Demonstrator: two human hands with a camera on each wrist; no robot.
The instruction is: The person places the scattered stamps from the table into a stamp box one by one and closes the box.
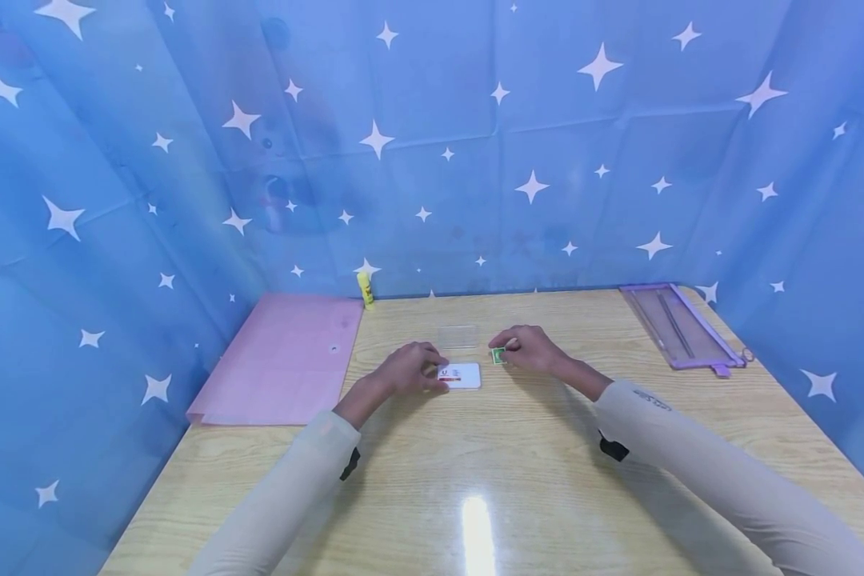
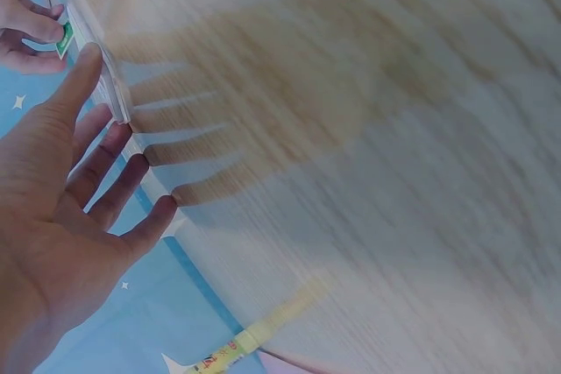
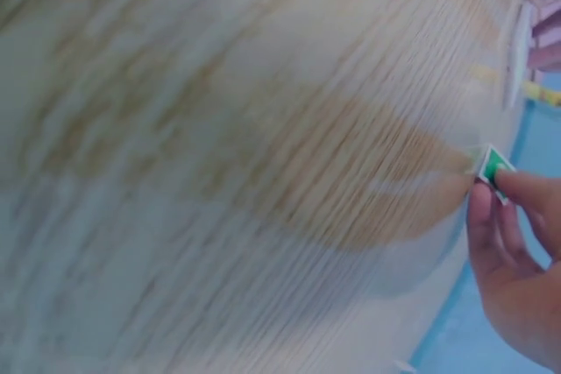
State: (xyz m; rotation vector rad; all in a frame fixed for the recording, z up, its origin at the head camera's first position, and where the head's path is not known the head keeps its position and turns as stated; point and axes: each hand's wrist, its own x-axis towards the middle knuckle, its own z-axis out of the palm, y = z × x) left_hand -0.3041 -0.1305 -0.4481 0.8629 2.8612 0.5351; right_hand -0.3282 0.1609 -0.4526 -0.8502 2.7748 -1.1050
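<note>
My left hand (image 1: 412, 368) holds the left end of a flat white box (image 1: 465, 375) lying on the table, thumb on the near edge and fingers on the far edge. Dark print and a red band mark the box's left part. In the left wrist view the thumb and fingertips touch the box's rim (image 2: 114, 89). To the right, my right hand (image 1: 531, 350) pinches a small green card (image 1: 499, 355) with a white border between thumb and fingers. The right wrist view shows this card (image 3: 493, 166) tilted, close to the tabletop. Its printed detail is too small to read.
A clear rectangular lid (image 1: 458, 336) lies just behind the box. At the left is a pink folder (image 1: 288, 360), with a yellow glue stick (image 1: 365, 290) standing by its far corner. On the right lies a purple-edged mesh pouch (image 1: 680, 328). A blue starry curtain (image 1: 432, 160) borders the table.
</note>
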